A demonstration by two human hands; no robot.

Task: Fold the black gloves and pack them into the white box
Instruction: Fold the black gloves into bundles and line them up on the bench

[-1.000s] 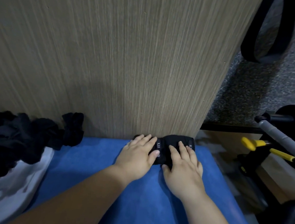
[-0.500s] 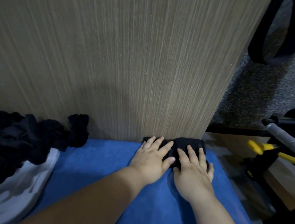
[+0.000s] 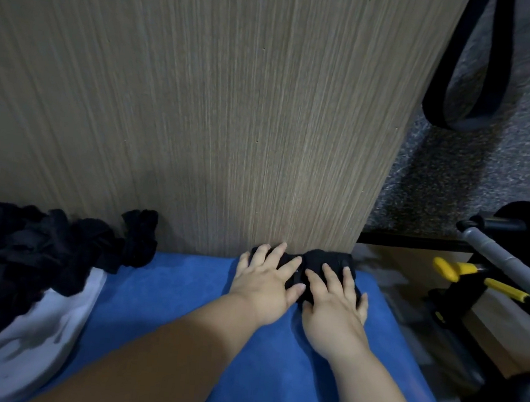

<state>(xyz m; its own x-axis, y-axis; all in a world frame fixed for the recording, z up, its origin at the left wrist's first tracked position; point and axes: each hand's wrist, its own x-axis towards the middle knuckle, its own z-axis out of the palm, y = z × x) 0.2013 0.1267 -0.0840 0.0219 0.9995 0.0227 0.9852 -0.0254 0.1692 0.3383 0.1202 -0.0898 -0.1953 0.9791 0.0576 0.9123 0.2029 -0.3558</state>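
Currently the folding step is judged to be in hand: a black glove (image 3: 329, 259) is pressed flat at the far edge of the blue pad (image 3: 184, 306), touching the wood-grain panel (image 3: 200, 115). The left hand (image 3: 265, 287) is laid on the glove's left part and the right hand (image 3: 334, 309) on its right part, side by side. Fingers of both are kept straight and spread; nothing is gripped or pinched, only pressed down. The glove looks doubled into a compact bundle, but fold lines cannot be made out. A heap of loose black gloves (image 3: 28, 250) is seen at far left, well apart from the hands, draped over a white container (image 3: 37, 334) taken to be the white box; its rim is not clearly shown. Packing of this piece is not yet done. Next, the bundle would need to be pinched at both ends so the fold is kept, then lifted and carried left; the heap may have to be shifted first.
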